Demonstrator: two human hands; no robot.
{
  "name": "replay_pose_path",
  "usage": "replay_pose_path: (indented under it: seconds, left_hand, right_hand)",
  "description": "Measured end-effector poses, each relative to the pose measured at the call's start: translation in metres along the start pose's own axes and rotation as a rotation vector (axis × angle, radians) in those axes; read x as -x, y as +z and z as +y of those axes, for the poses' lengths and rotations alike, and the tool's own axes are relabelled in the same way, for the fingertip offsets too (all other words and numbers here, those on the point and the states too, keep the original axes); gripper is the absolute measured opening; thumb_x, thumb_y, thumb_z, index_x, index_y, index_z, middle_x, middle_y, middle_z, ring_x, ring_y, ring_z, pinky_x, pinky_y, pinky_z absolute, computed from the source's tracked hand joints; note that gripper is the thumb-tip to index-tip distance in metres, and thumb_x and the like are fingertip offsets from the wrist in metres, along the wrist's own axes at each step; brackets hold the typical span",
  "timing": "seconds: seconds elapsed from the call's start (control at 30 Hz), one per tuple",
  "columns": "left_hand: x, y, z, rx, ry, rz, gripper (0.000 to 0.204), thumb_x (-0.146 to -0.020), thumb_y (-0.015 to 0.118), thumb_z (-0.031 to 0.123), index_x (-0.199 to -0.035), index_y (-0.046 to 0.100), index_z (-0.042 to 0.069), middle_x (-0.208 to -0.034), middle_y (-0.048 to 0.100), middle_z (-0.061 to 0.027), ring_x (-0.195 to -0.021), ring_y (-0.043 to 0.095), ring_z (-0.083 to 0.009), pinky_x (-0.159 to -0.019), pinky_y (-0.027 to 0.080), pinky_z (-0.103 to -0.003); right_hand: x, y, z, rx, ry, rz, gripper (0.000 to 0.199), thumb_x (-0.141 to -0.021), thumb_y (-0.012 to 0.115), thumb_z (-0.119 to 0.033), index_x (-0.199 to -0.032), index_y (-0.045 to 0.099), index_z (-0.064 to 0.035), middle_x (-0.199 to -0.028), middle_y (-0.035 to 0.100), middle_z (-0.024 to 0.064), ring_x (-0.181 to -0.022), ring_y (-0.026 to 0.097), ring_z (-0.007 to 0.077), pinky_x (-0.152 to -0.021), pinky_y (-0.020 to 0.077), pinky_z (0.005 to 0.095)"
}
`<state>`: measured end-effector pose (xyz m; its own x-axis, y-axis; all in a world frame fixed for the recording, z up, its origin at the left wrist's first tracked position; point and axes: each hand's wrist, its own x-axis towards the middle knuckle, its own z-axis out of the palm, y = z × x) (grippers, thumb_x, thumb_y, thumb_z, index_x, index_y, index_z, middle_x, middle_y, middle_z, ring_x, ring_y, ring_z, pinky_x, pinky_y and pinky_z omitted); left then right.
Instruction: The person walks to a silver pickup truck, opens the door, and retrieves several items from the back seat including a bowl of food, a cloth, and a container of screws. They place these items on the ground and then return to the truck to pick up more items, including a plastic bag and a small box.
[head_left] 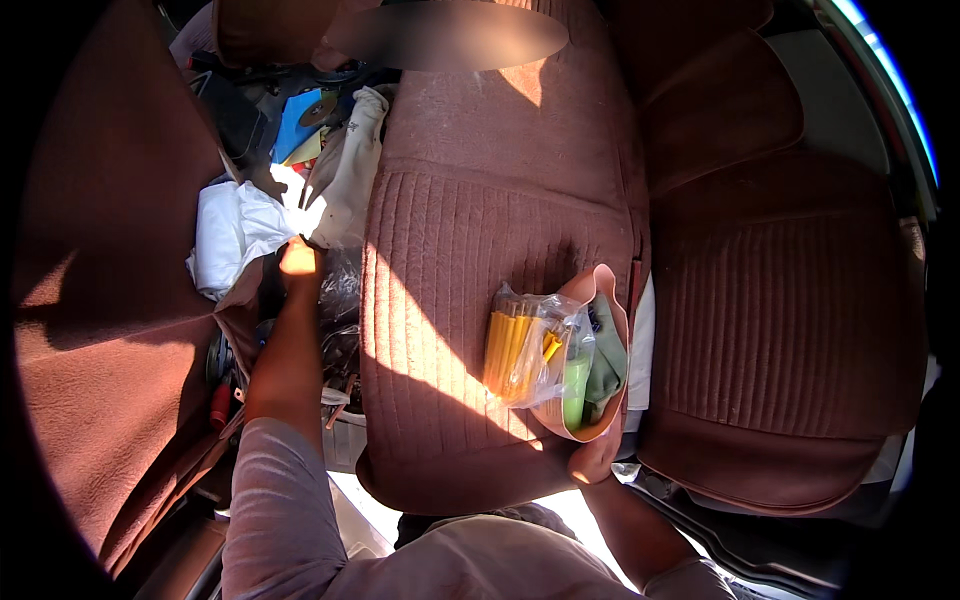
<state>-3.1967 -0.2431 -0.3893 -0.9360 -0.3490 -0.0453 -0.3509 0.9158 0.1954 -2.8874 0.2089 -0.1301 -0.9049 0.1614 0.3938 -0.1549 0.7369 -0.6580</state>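
Pink bag [585, 286] just beyond right hand [593, 462], apparently touching; fingers hidden, cannot tell grip. Clear packet [545, 380] of yellow sticks [508, 345] ahead-left of it. White bundle [230, 240] immediately left of left hand [304, 215]; glare masks fingers, cannot tell grip. Best keep bag steady so packet stays put.

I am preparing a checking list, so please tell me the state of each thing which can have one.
Pink bag: open, with green things inside
Clear packet: filled with yellow sticks
White bundle: crumpled
Beige cloth: creased
Middle seat: partly sunlit
Left hand: overexposed, grip unclear
Right hand: at the pink bag's edge, grip unclear
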Motion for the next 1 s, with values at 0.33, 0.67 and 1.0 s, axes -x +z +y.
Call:
replay_pose_path:
  seconds: [0.33, 0.67, 1.0]
  left_hand:
    - [0.099, -0.222, 0.106, 0.704, 0.232, 0.28, 0.03, -0.082, 0.056, 0.007, -0.11, 0.066, 0.002, -0.07, 0.059, -0.0116, -0.058, 0.056, -0.0167, -0.057, 0.049, -0.032]
    - [0.238, -0.357, 0.261, 1.218, 0.695, -0.202, 0.037, -0.089, 0.06, -0.008, -0.124, 0.063, 0.004, -0.095, 0.053, -0.0036, -0.081, 0.053, -0.0092, -0.077, 0.048, -0.023]
    - [0.263, -0.342, 0.25, 0.606, 0.778, -0.315, 0.054, -0.083, 0.068, 0.013, -0.136, 0.057, 0.011, -0.111, 0.057, -0.0126, -0.09, 0.064, -0.0247, -0.078, 0.054, -0.035]
  right_hand:
    - [-0.016, -0.003, -0.017, -0.227, 0.095, -0.063, 0.052, -0.102, 0.034, -0.033, -0.126, 0.052, 0.0089, -0.118, 0.059, 0.0224, -0.102, 0.058, 0.0369, -0.09, 0.0428, 0.0425]
    - [-0.029, -0.02, -0.039, -0.393, 0.256, -0.057, 0.041, -0.1, 0.044, -0.023, -0.125, 0.053, 0.007, -0.117, 0.06, 0.0195, -0.108, 0.057, 0.0303, -0.096, 0.0426, 0.0385]
    - [-0.008, -0.03, -0.026, -0.669, 0.379, 0.168, 0.042, -0.093, 0.059, -0.008, -0.131, 0.049, 0.0056, -0.125, 0.055, 0.0129, -0.106, 0.058, 0.0191, -0.092, 0.0467, 0.0293]
